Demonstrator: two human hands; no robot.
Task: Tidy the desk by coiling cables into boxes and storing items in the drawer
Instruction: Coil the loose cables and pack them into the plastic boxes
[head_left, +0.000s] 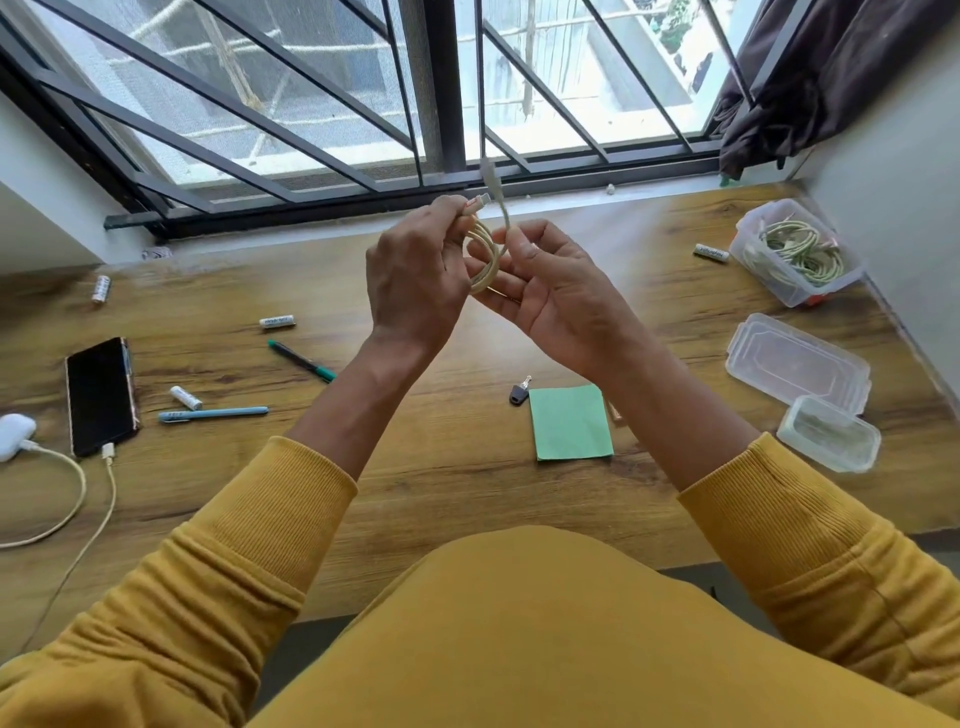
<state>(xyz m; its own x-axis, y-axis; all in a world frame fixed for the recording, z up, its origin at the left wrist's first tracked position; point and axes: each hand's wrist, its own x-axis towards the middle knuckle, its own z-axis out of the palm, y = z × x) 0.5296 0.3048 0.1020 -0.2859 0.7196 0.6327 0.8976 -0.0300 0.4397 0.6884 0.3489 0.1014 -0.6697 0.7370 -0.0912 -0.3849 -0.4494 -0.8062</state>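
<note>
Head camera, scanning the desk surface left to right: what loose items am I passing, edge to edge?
White earbud case → black phone → blue pen → green pen → key → green sticky notes → clear box lid.

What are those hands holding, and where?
A coiled beige cable: the left hand grips the loops near one plug, the right hand pinches the loose end.

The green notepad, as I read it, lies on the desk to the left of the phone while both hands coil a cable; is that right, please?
Not quite: the head view shows the green notepad on the desk to the right of the phone, beside a key. Both hands, left and right, do coil a cable.
</note>
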